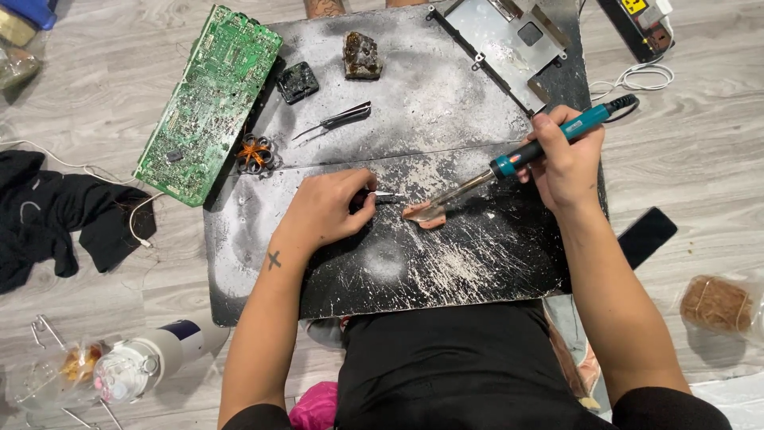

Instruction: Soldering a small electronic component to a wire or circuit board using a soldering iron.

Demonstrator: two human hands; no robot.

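Right hand (pixel 567 163) grips the blue-handled soldering iron (pixel 521 153), fingers wrapped tight round the handle, tip angled down onto a small copper-coloured piece (pixel 423 213) near the centre of the scorched black work board (pixel 446 103). Left hand (pixel 325 209), just left of that piece, pinches a slim dark tool (pixel 380 196), point aimed at it. Green circuit board (pixel 208 103) overlaps the work board's left edge; tweezers (pixel 338 120) lie on its upper half.

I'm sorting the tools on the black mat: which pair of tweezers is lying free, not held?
The dark tweezers lying alone near the mat's top, below the two dark blocks. The other pair is gripped in the left hand, beside the soldering iron's tip.
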